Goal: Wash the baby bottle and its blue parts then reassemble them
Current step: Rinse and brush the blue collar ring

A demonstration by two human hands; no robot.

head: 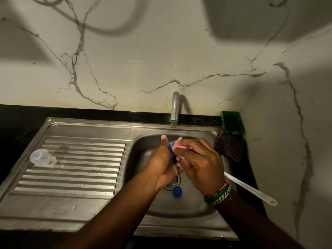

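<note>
Over the sink basin (pixel 188 203), my left hand (pixel 164 162) grips a blue bottle part (pixel 172 150), mostly hidden by my fingers. My right hand (pixel 199 159) holds a pink sponge piece (pixel 179 145) pressed against that blue part. A second blue part (pixel 177 191) lies on the basin floor next to the drain. The clear baby bottle (pixel 42 158) lies on its side on the ribbed drainboard (pixel 75 169) at the left, apart from both hands.
The tap (pixel 174 108) stands behind the basin, with no water visible. A white-handled brush (pixel 251 190) rests across the sink's right rim. A dark mesh scrubber (pixel 229 146) and a green box (pixel 232 123) sit in the right corner by the wall.
</note>
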